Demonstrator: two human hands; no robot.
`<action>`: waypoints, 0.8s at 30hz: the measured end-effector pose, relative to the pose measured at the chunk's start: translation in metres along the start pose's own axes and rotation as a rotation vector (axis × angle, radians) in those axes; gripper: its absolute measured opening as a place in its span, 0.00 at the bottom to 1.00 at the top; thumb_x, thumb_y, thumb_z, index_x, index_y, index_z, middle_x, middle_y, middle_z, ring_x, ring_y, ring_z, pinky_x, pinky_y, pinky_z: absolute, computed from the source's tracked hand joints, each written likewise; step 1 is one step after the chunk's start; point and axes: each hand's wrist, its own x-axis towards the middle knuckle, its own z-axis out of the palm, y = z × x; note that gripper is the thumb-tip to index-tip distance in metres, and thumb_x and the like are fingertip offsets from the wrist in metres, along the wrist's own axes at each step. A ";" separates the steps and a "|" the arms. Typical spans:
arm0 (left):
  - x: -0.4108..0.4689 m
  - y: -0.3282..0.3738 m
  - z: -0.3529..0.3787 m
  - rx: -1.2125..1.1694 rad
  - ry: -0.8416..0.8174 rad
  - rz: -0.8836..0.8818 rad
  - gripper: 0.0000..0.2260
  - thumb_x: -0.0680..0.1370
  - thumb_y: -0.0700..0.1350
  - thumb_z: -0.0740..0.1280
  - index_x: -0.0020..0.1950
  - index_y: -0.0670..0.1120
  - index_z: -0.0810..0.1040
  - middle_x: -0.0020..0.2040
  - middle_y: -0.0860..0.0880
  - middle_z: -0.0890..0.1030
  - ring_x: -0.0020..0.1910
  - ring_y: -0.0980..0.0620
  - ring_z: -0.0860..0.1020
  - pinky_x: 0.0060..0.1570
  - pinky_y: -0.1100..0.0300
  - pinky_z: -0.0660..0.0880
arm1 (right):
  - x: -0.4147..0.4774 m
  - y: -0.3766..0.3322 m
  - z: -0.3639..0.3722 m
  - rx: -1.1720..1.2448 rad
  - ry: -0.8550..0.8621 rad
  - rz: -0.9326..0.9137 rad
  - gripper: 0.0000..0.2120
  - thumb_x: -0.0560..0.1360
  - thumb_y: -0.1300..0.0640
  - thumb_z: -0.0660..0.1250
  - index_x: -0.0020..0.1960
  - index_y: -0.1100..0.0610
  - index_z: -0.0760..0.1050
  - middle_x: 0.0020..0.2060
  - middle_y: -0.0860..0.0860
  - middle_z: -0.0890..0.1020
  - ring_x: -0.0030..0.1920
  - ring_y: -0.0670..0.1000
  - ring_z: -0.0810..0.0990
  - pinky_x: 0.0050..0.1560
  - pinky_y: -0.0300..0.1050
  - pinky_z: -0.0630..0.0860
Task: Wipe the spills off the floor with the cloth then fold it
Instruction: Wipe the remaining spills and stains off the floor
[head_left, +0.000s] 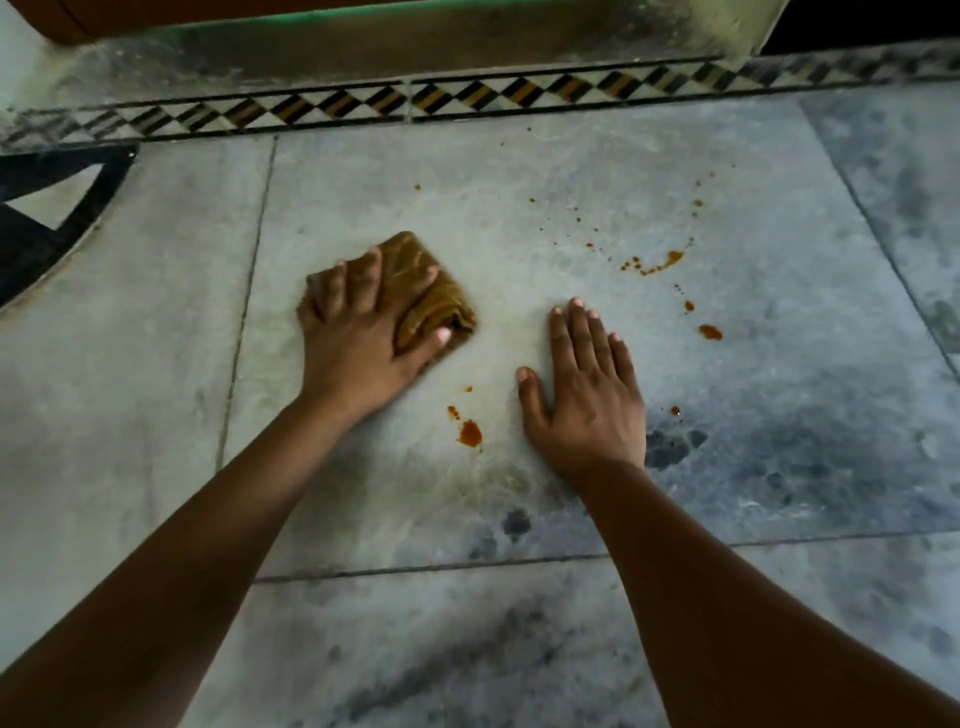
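A folded brown cloth (415, 283) lies on the grey marble floor (519, 218), left of centre. My left hand (366, 322) presses down on it with fingers spread over its top. My right hand (587, 384) rests flat on the bare floor to the right, palm down, fingers apart, holding nothing. Orange-brown spills dot the floor: a blob (470, 432) between my two wrists, a streak (657, 263) and drops (709, 331) to the right of my right hand, and small specks further back.
A patterned black, white and brown tile border (467, 98) runs across the far edge, with a raised step behind it. A black curved inlay (47, 223) sits at the left. Tile joints cross the floor.
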 end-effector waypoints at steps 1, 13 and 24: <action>0.012 -0.004 -0.001 -0.034 -0.002 -0.069 0.30 0.71 0.73 0.47 0.73 0.69 0.49 0.79 0.50 0.46 0.76 0.40 0.45 0.70 0.35 0.47 | 0.000 0.000 0.000 0.006 0.006 0.003 0.36 0.73 0.39 0.40 0.77 0.56 0.46 0.77 0.53 0.49 0.76 0.51 0.47 0.74 0.45 0.40; 0.008 0.025 0.003 0.001 0.006 0.115 0.31 0.71 0.72 0.45 0.73 0.68 0.50 0.79 0.51 0.47 0.76 0.40 0.47 0.70 0.36 0.48 | -0.003 0.002 0.002 0.001 -0.015 0.008 0.35 0.74 0.40 0.42 0.77 0.56 0.48 0.77 0.54 0.51 0.76 0.51 0.48 0.73 0.45 0.41; 0.119 0.040 -0.007 -0.041 -0.052 -0.012 0.31 0.74 0.70 0.50 0.75 0.62 0.53 0.78 0.51 0.50 0.75 0.37 0.48 0.68 0.32 0.47 | -0.002 -0.004 0.001 0.040 -0.013 0.008 0.35 0.74 0.40 0.41 0.77 0.56 0.48 0.76 0.54 0.51 0.76 0.51 0.48 0.74 0.46 0.42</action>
